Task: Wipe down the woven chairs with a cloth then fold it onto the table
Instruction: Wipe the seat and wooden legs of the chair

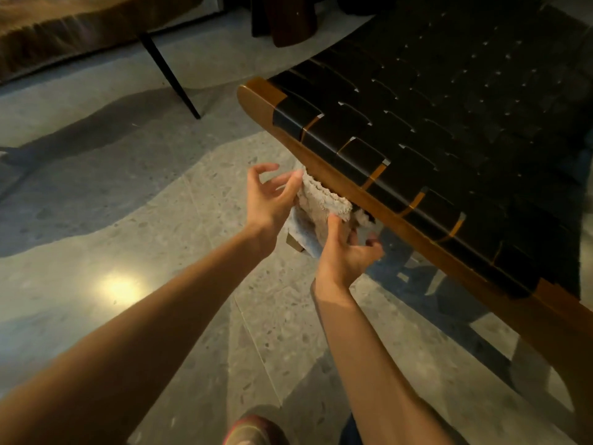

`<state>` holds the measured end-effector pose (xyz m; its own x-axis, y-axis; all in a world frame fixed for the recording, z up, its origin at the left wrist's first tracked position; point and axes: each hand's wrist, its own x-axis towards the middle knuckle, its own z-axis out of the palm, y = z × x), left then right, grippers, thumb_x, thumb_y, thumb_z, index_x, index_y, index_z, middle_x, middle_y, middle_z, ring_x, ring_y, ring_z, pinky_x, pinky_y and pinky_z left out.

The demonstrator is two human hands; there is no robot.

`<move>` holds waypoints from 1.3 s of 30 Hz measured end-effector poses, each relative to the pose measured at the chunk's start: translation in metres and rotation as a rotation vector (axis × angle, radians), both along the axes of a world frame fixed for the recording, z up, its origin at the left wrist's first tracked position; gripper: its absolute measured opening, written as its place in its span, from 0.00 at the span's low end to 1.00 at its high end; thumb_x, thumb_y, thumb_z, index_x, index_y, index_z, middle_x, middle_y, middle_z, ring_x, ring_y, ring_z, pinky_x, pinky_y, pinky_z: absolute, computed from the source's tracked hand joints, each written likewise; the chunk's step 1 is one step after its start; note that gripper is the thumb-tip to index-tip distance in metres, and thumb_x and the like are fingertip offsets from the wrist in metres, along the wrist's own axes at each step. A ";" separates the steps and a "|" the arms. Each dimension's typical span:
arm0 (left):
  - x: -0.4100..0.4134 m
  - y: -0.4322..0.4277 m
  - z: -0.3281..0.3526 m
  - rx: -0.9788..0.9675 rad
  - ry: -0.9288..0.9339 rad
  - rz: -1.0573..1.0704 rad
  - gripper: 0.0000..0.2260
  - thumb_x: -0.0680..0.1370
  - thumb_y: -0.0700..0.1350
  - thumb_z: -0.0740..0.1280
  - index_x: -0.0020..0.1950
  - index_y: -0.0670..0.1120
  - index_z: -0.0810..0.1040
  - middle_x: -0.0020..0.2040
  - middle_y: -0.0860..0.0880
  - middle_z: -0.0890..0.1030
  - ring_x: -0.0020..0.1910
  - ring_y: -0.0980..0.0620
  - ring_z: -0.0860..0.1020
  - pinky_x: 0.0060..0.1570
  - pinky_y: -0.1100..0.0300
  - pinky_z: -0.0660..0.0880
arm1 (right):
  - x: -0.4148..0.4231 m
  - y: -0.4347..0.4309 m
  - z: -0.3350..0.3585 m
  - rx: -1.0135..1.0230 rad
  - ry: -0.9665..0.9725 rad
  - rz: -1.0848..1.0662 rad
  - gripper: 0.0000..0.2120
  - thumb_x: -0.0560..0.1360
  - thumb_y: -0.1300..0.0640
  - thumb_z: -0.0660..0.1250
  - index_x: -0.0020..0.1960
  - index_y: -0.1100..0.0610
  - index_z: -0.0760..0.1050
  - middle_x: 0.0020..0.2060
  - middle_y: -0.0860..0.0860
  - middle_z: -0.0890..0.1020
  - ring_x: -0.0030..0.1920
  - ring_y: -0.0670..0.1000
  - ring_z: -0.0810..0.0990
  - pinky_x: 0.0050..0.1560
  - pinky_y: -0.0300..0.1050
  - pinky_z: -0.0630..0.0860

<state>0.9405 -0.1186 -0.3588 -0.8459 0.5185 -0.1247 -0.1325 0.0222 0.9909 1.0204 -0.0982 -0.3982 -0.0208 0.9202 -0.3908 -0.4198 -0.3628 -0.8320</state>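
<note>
From the head camera, the floor (154, 220) fills most of the view: pale, speckled terrazzo tiles with thin joints, crossed by broad dark shadows and carrying one bright round reflection of a lamp (118, 287). At the upper left stands a brown bench (64, 24) with a rough, uneven edge, on a slim dark leg (170, 75) that slants down to the floor. A dark wooden block (288, 20) stands at the top centre, its shape hard to make out in the dim light. The woven chair (449, 117) takes up the right side, with wide black straps interlaced over a warm brown wooden rail (256, 97) that runs diagonally down to the lower right. The cloth (317, 203), off-white and fluffy with a bluish part hanging below, is held in the air just beside and below that rail, near its left end. The right hand (346, 252) has the cloth in its grip, thumb pressed on top and fingers curled underneath. The left hand (272, 200) reaches one extended finger to the cloth's upper edge while the other fingers curve loosely apart; whether its grip has closed on the cloth cannot be told. Both forearms are bare. The toe of a reddish shoe (253, 428) shows at the bottom edge.
</note>
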 end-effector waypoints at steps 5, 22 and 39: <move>0.004 -0.008 -0.011 -0.014 0.221 -0.256 0.15 0.80 0.41 0.62 0.66 0.44 0.72 0.61 0.50 0.78 0.59 0.61 0.76 0.59 0.66 0.73 | -0.011 -0.005 -0.004 0.151 -0.135 0.204 0.16 0.81 0.58 0.58 0.68 0.57 0.71 0.59 0.51 0.78 0.56 0.45 0.77 0.44 0.24 0.73; -0.027 -0.004 -0.068 -0.076 0.486 -0.414 0.09 0.81 0.40 0.60 0.59 0.44 0.76 0.44 0.60 0.80 0.45 0.65 0.78 0.46 0.69 0.72 | -0.024 -0.005 -0.035 0.476 -0.404 0.154 0.16 0.81 0.61 0.58 0.68 0.60 0.71 0.55 0.49 0.80 0.46 0.27 0.75 0.47 0.22 0.69; -0.069 0.003 -0.196 -0.526 0.384 -0.477 0.17 0.81 0.35 0.57 0.69 0.45 0.71 0.62 0.45 0.78 0.61 0.47 0.74 0.53 0.67 0.65 | -0.063 0.018 -0.160 0.048 -0.629 0.665 0.14 0.80 0.60 0.61 0.64 0.62 0.73 0.58 0.59 0.79 0.58 0.56 0.78 0.59 0.50 0.74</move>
<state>0.8713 -0.1159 -0.5551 -0.5815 0.7890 -0.1985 0.3570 0.4667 0.8092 0.9573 -0.0805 -0.5581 -0.3480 0.8104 -0.4713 0.3984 -0.3273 -0.8569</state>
